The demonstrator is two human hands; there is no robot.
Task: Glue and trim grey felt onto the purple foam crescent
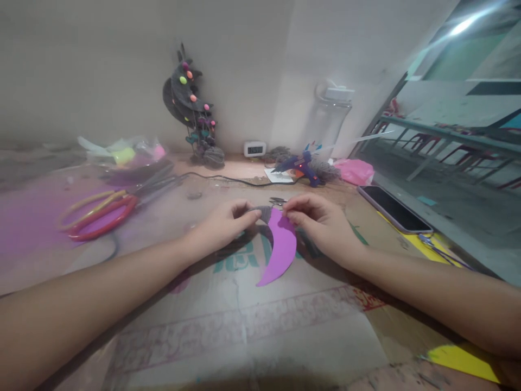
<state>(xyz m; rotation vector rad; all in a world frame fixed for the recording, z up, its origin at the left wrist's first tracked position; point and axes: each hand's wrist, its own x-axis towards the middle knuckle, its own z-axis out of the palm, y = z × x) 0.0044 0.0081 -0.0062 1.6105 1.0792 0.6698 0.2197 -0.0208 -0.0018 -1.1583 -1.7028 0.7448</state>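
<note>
A purple crescent (281, 252) hangs between my two hands, its pointed tip down and to the left. Grey yarn (264, 213) covers its upper left end. My left hand (230, 220) pinches that grey end between thumb and fingers. At the crescent's upper right edge, my right hand (319, 222) has its thumb and fingertips pressed together; any strand between them is too small to make out. Just behind the fingertips lie small metal snips (277, 201) on the printed cardboard (244, 331).
Red-handled scissors (118, 214) lie at the left. Along the wall stand a decorated grey crescent (183, 98), a small clock (255, 149), a glue gun (301, 165) and a clear bottle (331, 119). A phone (394, 209) and yellow sheet (464, 361) are at the right.
</note>
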